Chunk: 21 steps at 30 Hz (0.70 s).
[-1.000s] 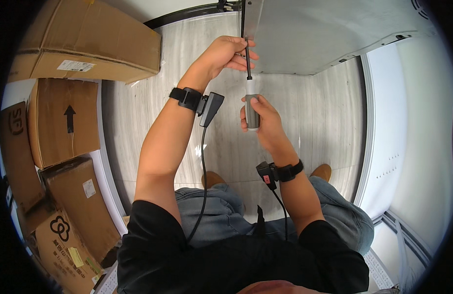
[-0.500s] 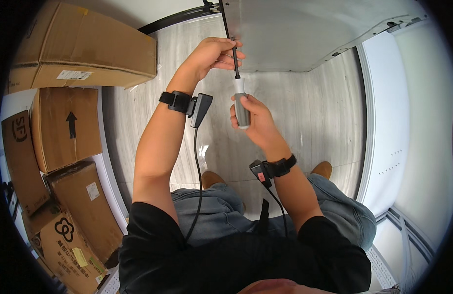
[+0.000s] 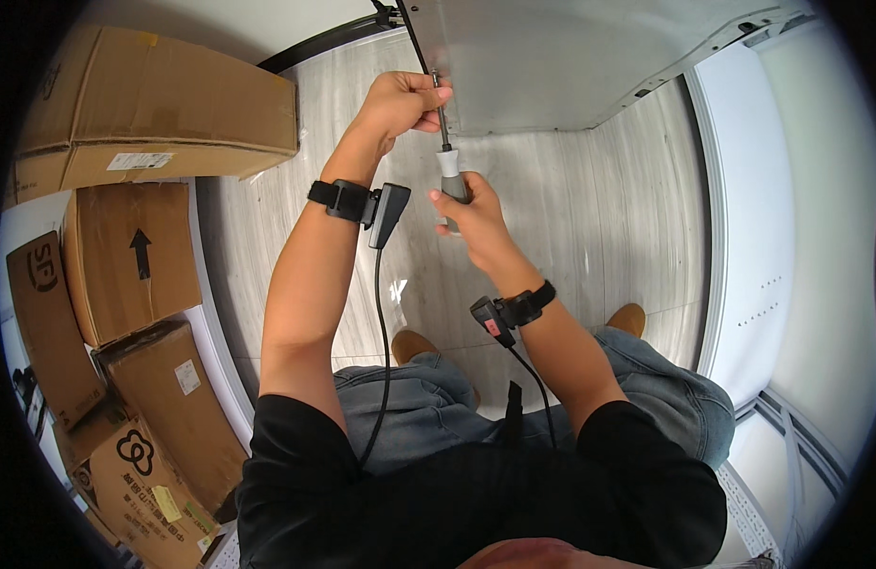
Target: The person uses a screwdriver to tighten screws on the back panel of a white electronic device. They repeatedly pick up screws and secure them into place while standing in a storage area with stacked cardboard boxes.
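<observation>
A screwdriver with a grey handle and pale collar points away from me, its long dark shaft lying along the edge of a grey metal panel. My right hand is wrapped around the handle, thumb across it. Farther up, my left hand pinches the shaft close to its tip, thumb and fingers closed on it. The tip is beside the panel's dark left edge; whether it touches a screw there is too small to tell.
Cardboard boxes are stacked at the left, a large carton at the back. A white panel stands at the right. Wood-look flooring lies below my hands. Black cables run from the devices strapped to both wrists.
The screwdriver and both hands have shifted slightly left in view, along with the metal panel. My right hand has turned around the handle, its thumb now farther left.
</observation>
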Available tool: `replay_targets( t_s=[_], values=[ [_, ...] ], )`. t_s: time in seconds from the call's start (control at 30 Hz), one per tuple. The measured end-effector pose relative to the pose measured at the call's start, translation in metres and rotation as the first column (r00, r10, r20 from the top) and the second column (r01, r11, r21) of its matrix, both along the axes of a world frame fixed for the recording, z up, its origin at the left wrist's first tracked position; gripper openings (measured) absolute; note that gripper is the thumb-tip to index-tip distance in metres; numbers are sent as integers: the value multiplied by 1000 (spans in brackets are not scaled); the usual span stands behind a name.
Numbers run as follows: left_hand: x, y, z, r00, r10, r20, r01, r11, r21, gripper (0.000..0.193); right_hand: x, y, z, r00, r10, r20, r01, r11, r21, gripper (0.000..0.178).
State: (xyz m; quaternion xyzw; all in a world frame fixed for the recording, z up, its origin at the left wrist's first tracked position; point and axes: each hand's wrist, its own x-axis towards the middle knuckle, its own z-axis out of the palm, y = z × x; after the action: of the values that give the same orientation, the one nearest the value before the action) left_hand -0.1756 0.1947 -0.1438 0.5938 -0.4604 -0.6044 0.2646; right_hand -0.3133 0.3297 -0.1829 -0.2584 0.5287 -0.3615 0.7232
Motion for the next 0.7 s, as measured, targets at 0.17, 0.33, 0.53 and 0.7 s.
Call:
replay_targets(
  t_s=[0.17,0.33,0.53,0.7],
  values=[
    [2,0,4,987,9,-161,-4,1000,27,18,-21,-1,-1,903,96,420,-125,991,42,35],
    [1,2,4,975,3,-224,8,999,48,21,-26,0,-14,815,89,572,-141,989,47,39],
    [-3,4,5,972,29,-233,-15,998,59,25,-17,4,-24,964,-42,261,29,998,54,36],
    [-15,9,4,1000,19,4,-19,997,-71,26,-8,6,-17,993,-94,-69,92,995,-33,41]
  ],
)
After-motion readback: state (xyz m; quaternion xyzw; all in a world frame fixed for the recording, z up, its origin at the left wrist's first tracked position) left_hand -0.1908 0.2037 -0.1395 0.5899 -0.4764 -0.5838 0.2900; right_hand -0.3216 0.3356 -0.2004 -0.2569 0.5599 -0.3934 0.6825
